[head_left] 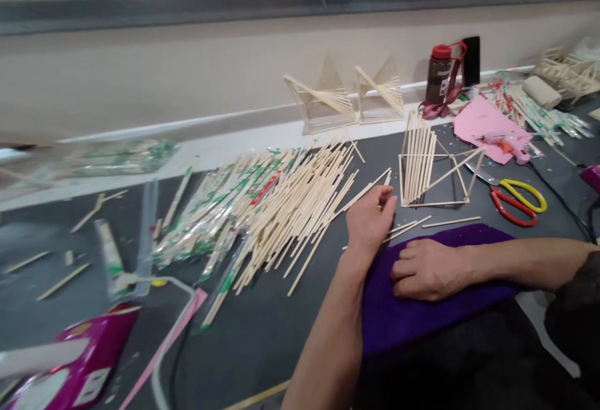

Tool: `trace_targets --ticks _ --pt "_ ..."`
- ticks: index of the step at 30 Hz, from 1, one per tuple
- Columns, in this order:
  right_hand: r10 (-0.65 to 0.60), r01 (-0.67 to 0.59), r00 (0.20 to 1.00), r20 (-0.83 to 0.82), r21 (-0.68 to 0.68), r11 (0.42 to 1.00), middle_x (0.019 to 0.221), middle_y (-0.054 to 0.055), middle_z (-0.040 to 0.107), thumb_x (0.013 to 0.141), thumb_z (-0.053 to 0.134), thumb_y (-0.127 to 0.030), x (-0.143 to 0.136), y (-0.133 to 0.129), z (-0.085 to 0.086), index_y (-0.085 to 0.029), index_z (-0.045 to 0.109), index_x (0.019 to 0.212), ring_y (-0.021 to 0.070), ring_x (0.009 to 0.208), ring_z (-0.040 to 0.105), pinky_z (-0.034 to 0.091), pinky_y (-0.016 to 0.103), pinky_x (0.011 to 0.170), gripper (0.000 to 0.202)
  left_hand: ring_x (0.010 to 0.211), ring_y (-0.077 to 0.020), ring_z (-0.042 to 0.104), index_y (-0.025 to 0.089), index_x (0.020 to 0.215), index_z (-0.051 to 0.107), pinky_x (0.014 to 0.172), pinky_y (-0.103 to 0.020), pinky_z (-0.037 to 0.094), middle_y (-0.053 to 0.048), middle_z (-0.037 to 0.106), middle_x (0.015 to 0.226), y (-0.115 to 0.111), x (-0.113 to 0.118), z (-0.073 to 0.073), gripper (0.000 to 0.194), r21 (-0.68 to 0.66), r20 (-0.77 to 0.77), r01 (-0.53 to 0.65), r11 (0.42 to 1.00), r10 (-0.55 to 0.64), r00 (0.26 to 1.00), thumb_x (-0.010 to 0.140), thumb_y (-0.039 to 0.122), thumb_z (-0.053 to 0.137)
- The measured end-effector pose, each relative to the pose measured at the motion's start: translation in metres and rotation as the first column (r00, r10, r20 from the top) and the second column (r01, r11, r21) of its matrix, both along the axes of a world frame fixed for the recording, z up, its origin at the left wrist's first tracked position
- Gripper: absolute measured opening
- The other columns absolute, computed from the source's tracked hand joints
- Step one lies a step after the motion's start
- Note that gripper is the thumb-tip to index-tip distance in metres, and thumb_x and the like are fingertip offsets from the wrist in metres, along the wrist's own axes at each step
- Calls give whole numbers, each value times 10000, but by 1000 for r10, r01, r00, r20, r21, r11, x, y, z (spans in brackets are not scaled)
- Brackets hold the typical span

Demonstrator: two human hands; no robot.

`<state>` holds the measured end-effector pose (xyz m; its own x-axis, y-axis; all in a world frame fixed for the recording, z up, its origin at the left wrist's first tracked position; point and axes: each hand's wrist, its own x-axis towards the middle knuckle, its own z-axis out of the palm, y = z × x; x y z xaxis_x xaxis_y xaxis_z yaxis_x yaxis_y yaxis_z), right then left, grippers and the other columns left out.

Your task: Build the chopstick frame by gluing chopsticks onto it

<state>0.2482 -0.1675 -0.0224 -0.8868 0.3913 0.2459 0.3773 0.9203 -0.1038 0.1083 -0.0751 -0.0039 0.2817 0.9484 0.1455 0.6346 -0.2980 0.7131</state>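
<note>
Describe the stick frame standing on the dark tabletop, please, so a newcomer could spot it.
On the dark tabletop, look beyond the purple cloth. The stick frame stands left of the scissors; its two lookalikes sit on the white ledge.

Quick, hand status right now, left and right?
Left hand: fingers loosely bent beside the wooden sticks; can't tell if it holds one.
Right hand: fingers curled, resting on the purple cloth; grip can't be told.

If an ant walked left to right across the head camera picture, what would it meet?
Glossy magenta object, heap of bare pale wooden sticks, the person's left hand, nearest pale wooden-stick frame, red-and-yellow scissor handles.
</note>
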Motion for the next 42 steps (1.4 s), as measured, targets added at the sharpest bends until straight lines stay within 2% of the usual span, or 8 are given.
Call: trace_targets --ticks 6,12,15,18,24,30,36,42 --pt "45 -18 990 -137 190 982 772 -13 694 996 474 -248 5 6 6 -210 688 914 127 678 577 366 315 604 232 879 -200 723 251 1031 707 833 -311 512 -21 786 945 -6 9 -4 217 101 35 52 994 -56 998 868 303 574" --pt "-217 312 810 -544 87 946 786 0 729 974 538 -345 64 -7 70 -227 695 819 112 714 640 477 261 670 250 850 -203 724 252 986 729 812 -312 517 -16 790 927 -5 11 -1 214 179 13 1 984 -4 1000 840 331 593" --pt "-593 559 424 -685 -317 766 675 1 666 911 598 -348 111 -1 86 -213 663 694 108 622 588 464 254 612 264 847 -207 723 248 973 735 803 -316 512 -20 790 911 -5 12 1 219 188 -6 -8 982 10 1000 837 342 591" --pt "-761 484 53 -647 -650 586 602 -5 613 848 645 -365 148 13 77 -186 659 666 74 485 494 395 217 484 255 858 -214 724 258 941 739 803 -323 510 -17 790 907 -6 13 0 203 177 -45 0 984 8 999 832 343 589" --pt "-934 211 116 -339 -910 356 629 2 585 838 648 -565 160 32 50 -155 719 792 37 392 362 194 207 355 419 860 -211 724 282 925 745 805 -319 511 3 793 917 -3 12 -1 199 202 -59 19 979 -7 998 831 354 585" --pt "-844 193 59 -533 -823 533 479 -62 463 683 768 -391 151 39 42 -159 610 636 36 408 335 203 195 397 285 850 -214 725 269 928 749 809 -321 514 -16 793 905 0 11 -1 199 212 -54 6 977 6 999 831 341 592" --pt "-738 562 -181 -650 -685 464 446 -59 478 696 701 -240 179 37 49 -154 603 570 51 414 384 272 201 422 181 886 -237 733 271 940 752 837 -348 512 -34 793 930 -2 14 -2 198 196 -81 43 980 -28 996 845 320 585" --pt "-558 440 -502 -661 -751 493 486 -74 455 826 605 -239 198 39 57 -197 493 597 46 365 380 242 186 366 259 882 -238 731 280 936 753 811 -339 509 -31 794 929 -4 14 1 194 205 -103 69 976 -49 993 850 327 586"
